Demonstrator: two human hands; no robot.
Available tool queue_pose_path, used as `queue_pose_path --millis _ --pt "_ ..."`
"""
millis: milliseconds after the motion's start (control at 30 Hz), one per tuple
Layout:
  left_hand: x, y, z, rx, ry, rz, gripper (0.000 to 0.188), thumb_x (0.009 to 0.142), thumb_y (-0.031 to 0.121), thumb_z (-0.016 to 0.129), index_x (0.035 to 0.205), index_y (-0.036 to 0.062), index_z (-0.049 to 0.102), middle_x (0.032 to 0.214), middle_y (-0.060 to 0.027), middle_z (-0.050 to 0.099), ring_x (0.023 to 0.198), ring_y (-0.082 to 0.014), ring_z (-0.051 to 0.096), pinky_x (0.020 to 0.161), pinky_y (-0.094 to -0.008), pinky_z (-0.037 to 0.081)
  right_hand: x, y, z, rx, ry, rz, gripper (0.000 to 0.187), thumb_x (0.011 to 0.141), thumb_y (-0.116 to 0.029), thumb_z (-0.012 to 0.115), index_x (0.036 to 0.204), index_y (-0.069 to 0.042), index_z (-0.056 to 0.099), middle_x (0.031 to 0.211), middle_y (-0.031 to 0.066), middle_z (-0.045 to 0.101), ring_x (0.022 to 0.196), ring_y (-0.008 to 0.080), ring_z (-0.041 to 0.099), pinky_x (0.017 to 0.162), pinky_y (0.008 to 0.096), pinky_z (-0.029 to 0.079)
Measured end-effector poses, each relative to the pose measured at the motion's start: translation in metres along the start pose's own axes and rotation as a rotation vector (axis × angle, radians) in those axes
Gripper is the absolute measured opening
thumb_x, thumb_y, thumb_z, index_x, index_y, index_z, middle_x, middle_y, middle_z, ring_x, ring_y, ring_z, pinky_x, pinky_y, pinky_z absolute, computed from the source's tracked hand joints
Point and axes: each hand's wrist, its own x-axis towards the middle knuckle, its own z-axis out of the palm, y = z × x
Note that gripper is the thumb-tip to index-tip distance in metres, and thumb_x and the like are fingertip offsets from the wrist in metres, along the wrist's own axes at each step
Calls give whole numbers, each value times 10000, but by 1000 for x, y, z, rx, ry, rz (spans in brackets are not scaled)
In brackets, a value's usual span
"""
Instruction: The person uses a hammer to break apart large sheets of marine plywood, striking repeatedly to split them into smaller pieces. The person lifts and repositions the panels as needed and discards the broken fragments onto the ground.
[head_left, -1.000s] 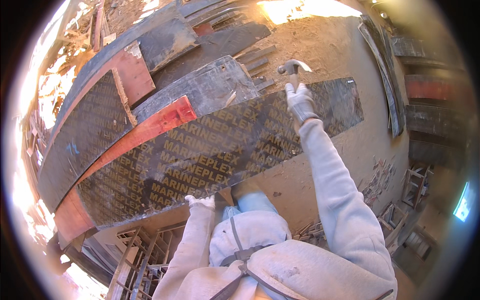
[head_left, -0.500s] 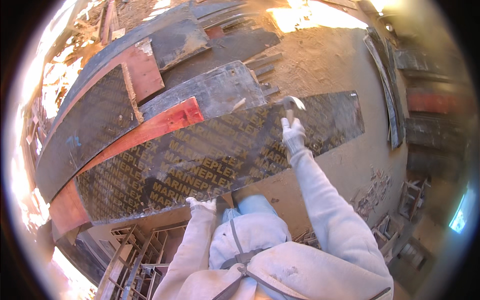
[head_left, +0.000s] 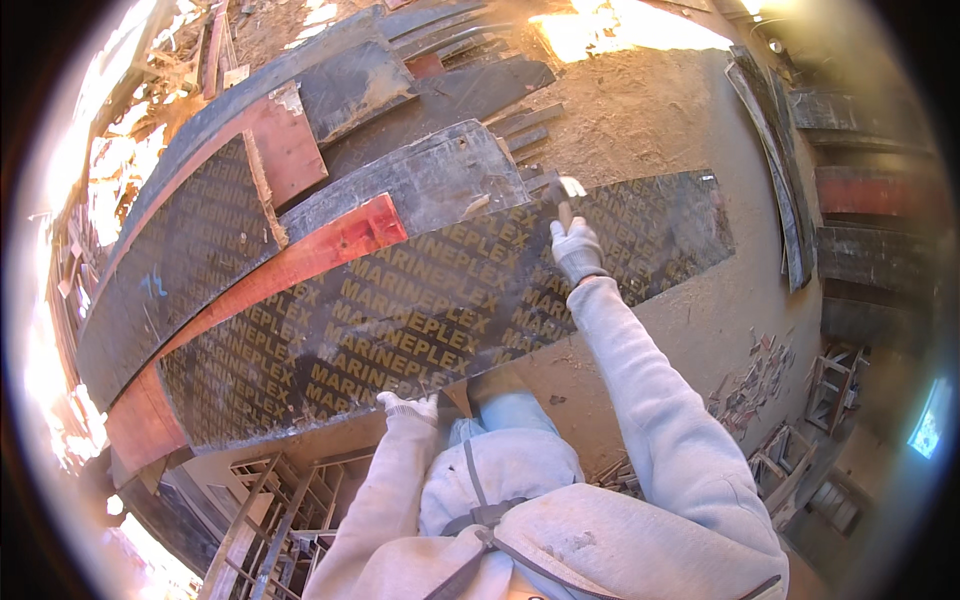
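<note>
A long dark plywood panel [head_left: 330, 335] with rows of yellowish print lies slantwise in front of me. In a gloved fist, my right hand [head_left: 577, 250] grips a claw hammer [head_left: 564, 198] by its handle. The hammer's head is over the panel's far edge, right of the middle; whether it touches the wood I cannot tell. My left hand [head_left: 410, 405], also gloved, holds the near edge of the panel close to my body, its fingers partly hidden. Under the panel's far left side runs a red-faced board [head_left: 300, 262].
More dark boards [head_left: 410, 165] are stacked beyond the panel. A black board [head_left: 185, 255] overlaps at the left. Slatted wooden frames [head_left: 270, 530] stand at the lower left. Long strips [head_left: 770, 165] lie on the ground at the right, and wood scraps [head_left: 755, 375] are scattered nearer.
My right hand and the hammer have moved a little to the left and farther away along the panel. My left hand keeps its hold on the near edge.
</note>
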Motion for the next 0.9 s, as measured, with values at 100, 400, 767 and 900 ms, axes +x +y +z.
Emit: queue_pose_path --millis 100,400,767,900 --pt "11 -1 -9 0 -48 14 691 1069 607 289 1619 190 305 1677 -69 310 1516 -312 321 1195 -669 251 1 1 4 330 113 211 472 1004 -449 609 1207 -25 574 1047 288 715 1006 478 693 865 542 553" --pt "-9 -35 -10 -173 -147 -144 819 951 668 538 1570 154 382 1649 -107 373 1470 -297 386 1224 -606 264 35 48 13 289 181 146 492 986 -501 614 1088 -20 627 1001 245 705 926 395 713 698 509 556" --pt "7 -81 6 240 -259 -48 962 980 720 443 1613 41 192 1669 -201 248 1546 -365 256 1254 -528 292 -83 -6 -62 984 -518 36 323 1044 -410 611 928 -109 597 587 -55 526 418 76 474 361 251 375" --pt "19 -80 -6 233 -286 -169 770 1004 458 630 1533 12 292 1545 -198 398 1421 -370 424 1210 -540 355 -162 27 -52 750 -512 97 318 1052 -383 609 987 -72 608 674 0 610 510 119 549 471 306 458"
